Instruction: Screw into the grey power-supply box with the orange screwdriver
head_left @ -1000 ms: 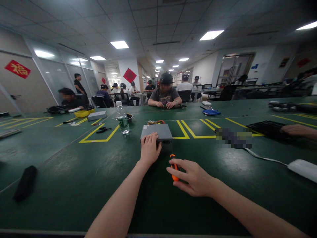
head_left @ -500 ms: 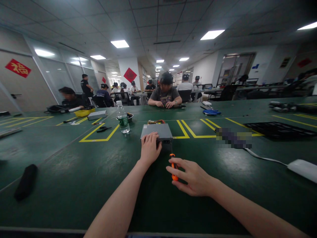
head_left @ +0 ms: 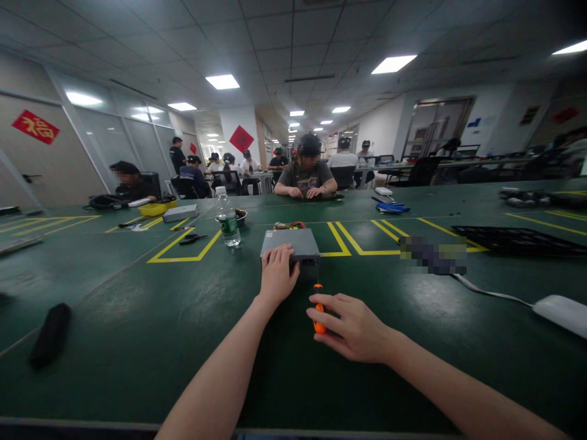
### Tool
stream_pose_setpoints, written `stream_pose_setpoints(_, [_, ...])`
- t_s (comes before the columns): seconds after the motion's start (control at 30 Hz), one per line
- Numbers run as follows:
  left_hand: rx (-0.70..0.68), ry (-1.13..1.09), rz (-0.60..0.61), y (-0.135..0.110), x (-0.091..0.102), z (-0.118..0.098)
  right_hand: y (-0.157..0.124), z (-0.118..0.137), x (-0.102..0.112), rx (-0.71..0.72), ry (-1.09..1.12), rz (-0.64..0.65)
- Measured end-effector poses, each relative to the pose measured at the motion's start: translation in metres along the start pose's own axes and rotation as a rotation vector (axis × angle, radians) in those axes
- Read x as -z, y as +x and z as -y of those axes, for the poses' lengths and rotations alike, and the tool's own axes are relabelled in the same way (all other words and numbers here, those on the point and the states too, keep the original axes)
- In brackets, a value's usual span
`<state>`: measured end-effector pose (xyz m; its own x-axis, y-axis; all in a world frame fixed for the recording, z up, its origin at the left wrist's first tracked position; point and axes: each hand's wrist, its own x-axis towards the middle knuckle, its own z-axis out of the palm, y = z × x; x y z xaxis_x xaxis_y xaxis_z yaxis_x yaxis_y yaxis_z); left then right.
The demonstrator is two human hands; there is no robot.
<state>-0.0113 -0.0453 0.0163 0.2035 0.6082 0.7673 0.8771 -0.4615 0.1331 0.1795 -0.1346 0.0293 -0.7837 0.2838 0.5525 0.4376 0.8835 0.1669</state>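
Note:
A grey metal computer power supply (head_left: 298, 242) lies on the green table in front of me, its bundled cables (head_left: 293, 225) showing behind it. My left hand (head_left: 277, 272) grips its near left side, fingers over the top and thumb at the front face. In my right hand (head_left: 346, 324) is a screwdriver (head_left: 318, 318) with an orange and black handle, held between thumb and fingertips. Its thin shaft points away from me to the lower right corner of the power supply's front. Whether the tip sits in a screw is too small to tell.
A water bottle (head_left: 228, 220) stands left of the power supply, before a bowl (head_left: 241, 216). Scissors (head_left: 192, 239), a black object (head_left: 50, 335), blue gloves (head_left: 392, 208) and a black grille-like panel (head_left: 518, 240) lie around. Across the table sits a person (head_left: 307, 174).
The screwdriver's handle has turned and shifted slightly left in my right fingers. My left hand and the power supply stay put. In the background, a standing person has moved right.

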Motion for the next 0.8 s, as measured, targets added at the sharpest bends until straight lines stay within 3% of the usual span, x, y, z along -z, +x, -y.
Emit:
stream_pose_setpoints(0.17, [-0.004, 0.001, -0.004, 0.0001, 0.0005, 0.0001, -0.0011, -0.0007, -0.0059, -0.05, 0.046, -0.112])
stream_pose_setpoints(0.4, [-0.005, -0.006, -0.01, 0.0001, 0.0002, 0.0, 0.0014, 0.0016, 0.0014, 0.004, 0.017, -0.007])
stream_pose_setpoints(0.63, [-0.007, 0.005, -0.008, 0.0002, 0.0002, 0.0005, -0.0004, 0.0006, -0.0056, -0.036, 0.018, -0.146])
stream_pose_setpoints(0.8, [-0.009, 0.001, -0.012, 0.0, -0.0003, 0.0009, -0.0009, 0.0018, 0.0004, -0.017, 0.02, -0.066])
